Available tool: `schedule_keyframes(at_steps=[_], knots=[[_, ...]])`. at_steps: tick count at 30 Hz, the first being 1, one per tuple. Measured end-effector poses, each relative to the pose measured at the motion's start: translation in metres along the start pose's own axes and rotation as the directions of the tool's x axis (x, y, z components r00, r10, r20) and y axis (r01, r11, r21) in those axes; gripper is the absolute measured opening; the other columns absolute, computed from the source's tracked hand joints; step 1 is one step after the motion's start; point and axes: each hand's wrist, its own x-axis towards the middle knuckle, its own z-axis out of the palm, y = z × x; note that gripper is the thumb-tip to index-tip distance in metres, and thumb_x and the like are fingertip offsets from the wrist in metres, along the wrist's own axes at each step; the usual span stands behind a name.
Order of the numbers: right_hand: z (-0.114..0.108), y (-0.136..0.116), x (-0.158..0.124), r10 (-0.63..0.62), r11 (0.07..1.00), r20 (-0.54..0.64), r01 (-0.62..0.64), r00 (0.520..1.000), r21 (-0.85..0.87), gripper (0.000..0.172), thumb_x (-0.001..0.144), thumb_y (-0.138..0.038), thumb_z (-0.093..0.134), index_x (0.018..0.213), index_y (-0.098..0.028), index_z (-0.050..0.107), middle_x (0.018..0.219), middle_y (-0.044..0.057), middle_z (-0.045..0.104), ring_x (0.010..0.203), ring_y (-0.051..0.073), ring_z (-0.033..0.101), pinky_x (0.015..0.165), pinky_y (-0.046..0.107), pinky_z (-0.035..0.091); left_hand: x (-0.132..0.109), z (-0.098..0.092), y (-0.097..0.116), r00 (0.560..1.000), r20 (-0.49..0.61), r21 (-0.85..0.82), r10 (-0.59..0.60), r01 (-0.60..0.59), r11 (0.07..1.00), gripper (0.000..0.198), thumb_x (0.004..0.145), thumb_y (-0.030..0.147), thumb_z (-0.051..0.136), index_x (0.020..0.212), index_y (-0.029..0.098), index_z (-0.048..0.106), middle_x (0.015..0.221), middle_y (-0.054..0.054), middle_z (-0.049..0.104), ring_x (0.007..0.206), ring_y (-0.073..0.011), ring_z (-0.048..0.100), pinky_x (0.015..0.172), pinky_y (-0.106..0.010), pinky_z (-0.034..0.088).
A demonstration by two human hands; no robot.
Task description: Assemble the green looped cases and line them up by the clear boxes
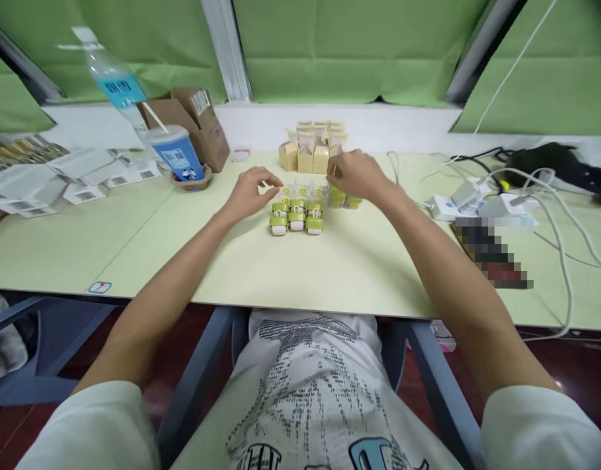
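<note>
My left hand (251,190) is beside a small cluster of items in the middle of the table, its thumb and forefinger slightly apart at the cluster's back left corner. In front sit several small green-and-pink cases (297,215) in rows, with clear-wrapped pieces (301,190) behind them. My right hand (357,173) is over the right side, fingers curled down close to a small cream carton. Whatever its fingertips may hold is hidden. Below that hand lie yellow pieces in clear wrapping (345,198).
Cream cartons (305,158) stand in rows at the back. To the left are a blue cup (177,156), a cardboard box (212,134), a tilted bottle (115,81) and white boxes (87,171). Power strips (476,202) with tangled cables and a blurred-out object (491,254) occupy the right.
</note>
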Motion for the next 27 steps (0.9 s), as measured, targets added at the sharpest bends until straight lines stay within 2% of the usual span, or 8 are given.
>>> schedule_keyframes(at_steps=[3,5,7,10,14,17,21,27], knots=[[0.009,0.021,0.023,-0.120,0.992,0.048,0.117,0.992,0.049,0.034,0.100,-0.013,0.057,0.127,-0.013,0.080,0.123,0.015,0.083,0.128,0.038,0.064,0.099,0.041,0.047,0.031,-0.001,-0.016,0.977,0.213,0.021,0.006,-0.011,1.000,0.028,0.094,0.035,0.069,0.114,0.020,0.083,0.113,-0.009,0.080,0.110,-0.0277,0.068,0.105,-0.046,0.055],[0.021,0.024,0.036,-0.195,0.980,0.118,0.189,0.974,0.055,0.038,0.099,-0.013,0.060,0.133,-0.013,0.078,0.120,0.014,0.083,0.127,0.037,0.062,0.100,0.041,0.045,0.050,0.006,-0.026,0.942,0.336,0.066,0.014,-0.039,0.997,0.036,0.091,0.032,0.071,0.123,0.021,0.082,0.114,-0.009,0.079,0.119,-0.0326,0.065,0.111,-0.051,0.052],[0.033,0.022,0.045,-0.223,0.975,0.164,0.222,0.961,0.021,0.046,0.098,-0.013,0.060,0.142,-0.013,0.073,0.123,0.016,0.082,0.127,0.038,0.059,0.101,0.042,0.042,0.064,0.014,-0.034,0.914,0.405,0.121,0.003,-0.057,0.991,0.045,0.087,0.028,0.073,0.131,0.022,0.081,0.112,-0.010,0.078,0.122,-0.0372,0.061,0.111,-0.055,0.050],[0.046,0.019,0.054,-0.220,0.973,0.157,0.228,0.963,-0.039,0.056,0.098,-0.014,0.058,0.153,-0.015,0.067,0.135,0.022,0.074,0.130,0.041,0.053,0.102,0.044,0.038,0.076,0.023,-0.042,0.889,0.457,0.149,-0.023,-0.051,0.987,0.052,0.084,0.025,0.075,0.136,0.024,0.080,0.106,-0.012,0.078,0.118,-0.0401,0.059,0.106,-0.056,0.050],[0.050,0.027,0.063,-0.231,0.968,0.162,0.243,0.959,-0.060,0.056,0.100,-0.012,0.057,0.154,-0.019,0.069,0.139,0.022,0.071,0.130,0.043,0.051,0.099,0.047,0.035,0.081,0.025,-0.043,0.849,0.528,0.081,-0.003,-0.046,0.996,0.043,0.089,0.026,0.071,0.130,0.028,0.081,0.104,-0.010,0.081,0.116,-0.0392,0.059,0.101,-0.055,0.050],[0.052,0.033,0.069,-0.282,0.957,0.201,0.291,0.938,-0.015,0.053,0.103,-0.007,0.050,0.148,-0.019,0.074,0.129,0.019,0.079,0.129,0.042,0.051,0.096,0.049,0.033,0.082,0.023,-0.036,0.822,0.569,0.084,0.015,-0.076,0.994,0.033,0.098,0.026,0.061,0.123,0.026,0.083,0.105,-0.009,0.083,0.111,-0.0368,0.062,0.097,-0.053,0.051],[0.059,0.033,0.071,-0.379,0.925,0.182,0.374,0.907,0.063,0.050,0.104,-0.003,0.050,0.142,-0.020,0.078,0.113,0.014,0.085,0.121,0.038,0.054,0.090,0.047,0.030,0.084,0.020,-0.022,0.800,0.600,0.116,0.002,-0.089,0.989,0.037,0.105,0.022,0.049,0.121,0.023,0.083,0.104,-0.010,0.081,0.112,-0.0339,0.066,0.097,-0.049,0.052],[0.064,0.030,0.069,-0.423,0.906,0.151,0.417,0.893,0.074,0.038,0.105,-0.004,0.055,0.128,-0.017,0.082,0.100,0.013,0.083,0.113,0.035,0.055,0.086,0.045,0.028,0.086,0.016,-0.012,0.767,0.642,0.146,-0.019,-0.098,0.984,0.037,0.107,0.018,0.047,0.121,0.020,0.081,0.108,-0.011,0.079,0.109,-0.0308,0.070,0.097,-0.045,0.052]])
